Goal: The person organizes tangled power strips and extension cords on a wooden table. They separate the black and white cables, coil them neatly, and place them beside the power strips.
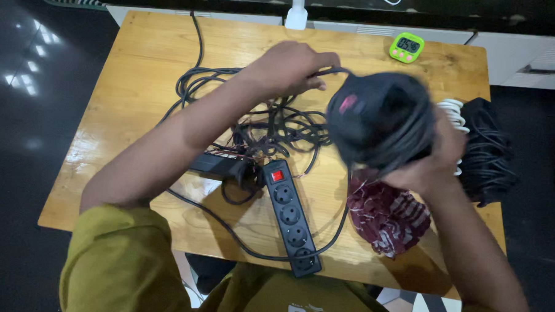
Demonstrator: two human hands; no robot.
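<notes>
The right hand (434, 161) was cupped around a fat coil of black cable (380, 119), fingers closed about its lower edge and the bundle lifted clear of the worktop (139, 77), blurred as though turning. That grip made sense as a way of keeping the loops gathered so they could not spring apart. The left hand (293, 67) was closed in a pinch on the free run of the same cable, held up and just left of the coil, so the strand ran taut between the two hands rather than sagging into the mess below. Beneath the left forearm lay a loose tangle of dark cords (272, 128), spread over the middle of the wood, and nearer the person a black power strip (291, 218) with a red switch lay slanted, its own lead looping round the front edge. Just under the coil sat a dark red patterned cloth (389, 218), crumpled. Behind the right hand a white coiled cord (454, 116) and another black bundle (490, 151) sat at the worktop's right edge, seemingly set aside. A green timer (407, 47) stood at the far edge, well apart.
</notes>
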